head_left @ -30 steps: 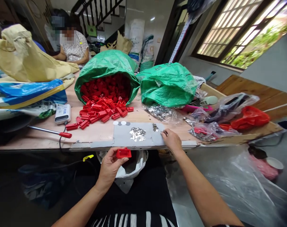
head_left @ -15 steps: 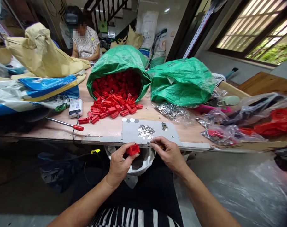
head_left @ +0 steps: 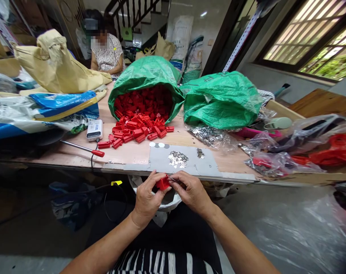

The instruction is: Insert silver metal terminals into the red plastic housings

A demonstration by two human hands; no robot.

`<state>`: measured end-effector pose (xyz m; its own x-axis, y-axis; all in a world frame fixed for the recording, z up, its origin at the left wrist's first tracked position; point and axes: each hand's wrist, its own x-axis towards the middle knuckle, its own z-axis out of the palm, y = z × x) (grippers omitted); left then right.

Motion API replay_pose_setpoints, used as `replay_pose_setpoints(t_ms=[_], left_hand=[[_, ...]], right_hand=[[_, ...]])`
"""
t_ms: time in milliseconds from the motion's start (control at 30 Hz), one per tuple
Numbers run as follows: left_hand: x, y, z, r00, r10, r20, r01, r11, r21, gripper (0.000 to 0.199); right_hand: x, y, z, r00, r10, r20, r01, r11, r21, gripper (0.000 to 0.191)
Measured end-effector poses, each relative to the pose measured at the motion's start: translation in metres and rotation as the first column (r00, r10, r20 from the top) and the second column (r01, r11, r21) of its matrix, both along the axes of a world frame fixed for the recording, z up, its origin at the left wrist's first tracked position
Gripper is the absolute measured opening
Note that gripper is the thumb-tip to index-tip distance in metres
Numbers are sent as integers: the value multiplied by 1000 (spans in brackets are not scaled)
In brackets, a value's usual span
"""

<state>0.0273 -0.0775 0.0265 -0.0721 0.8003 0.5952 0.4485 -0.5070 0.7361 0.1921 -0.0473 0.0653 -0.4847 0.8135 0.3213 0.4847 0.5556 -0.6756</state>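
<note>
bare left hand (head_left: 147, 196) and right hand (head_left: 195, 192); white-striped black top (head_left: 161, 262); black bottoms (head_left: 187, 226).

Mat (head_left: 156, 163): 1
Metal piles (head_left: 178, 159): 2, on mat
Green bags (head_left: 222, 101): 2, beyond mat
Heaped red parts (head_left: 138, 123): uncountable, beyond mat
Held red part (head_left: 162, 183): 1, before mat
Device (head_left: 94, 130): 1, left of mat
Hands (head_left: 146, 196): 2, before mat

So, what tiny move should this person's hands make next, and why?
Perhaps the right hand should ease the small thin piece, too small to identify, into the hollow red plastic housing: the left hand grips that housing, and the right pinches the piece right at its edge.
</note>
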Motion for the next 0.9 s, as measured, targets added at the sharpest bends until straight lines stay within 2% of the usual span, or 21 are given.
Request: replay_pose_setpoints(t_ms=[200,333,433,600,733,900], left_hand=[[1,-4,-7,999,-15,43,18,998,-65,31],[0,-6,-10,999,-10,44,14,996,-83,31],[-1,-7,-9,999,0,40,3,997,-83,31],[0,-6,-7,1000,11,23,-9,998,-56,31],[1,-5,-6,1000,25,-1,-25,999,-41,30],[2,-3,-7,998,46,-35,-45,999,18,30]], right_hand=[[0,2,-3,995,-1,-103,-11,993,-116,13],[3,4,-8,979,-94,-179,32,947,-319,16],[5,3,-9,968,-122,-219,30,923,-382,18],[5,0,-7,984,-118,-130,69,940,-333,15],[2,-4,-4,991,-119,-60,101,964,-246,12],[-5,-7,-2,986,-166,11,166,968,-187,11]])
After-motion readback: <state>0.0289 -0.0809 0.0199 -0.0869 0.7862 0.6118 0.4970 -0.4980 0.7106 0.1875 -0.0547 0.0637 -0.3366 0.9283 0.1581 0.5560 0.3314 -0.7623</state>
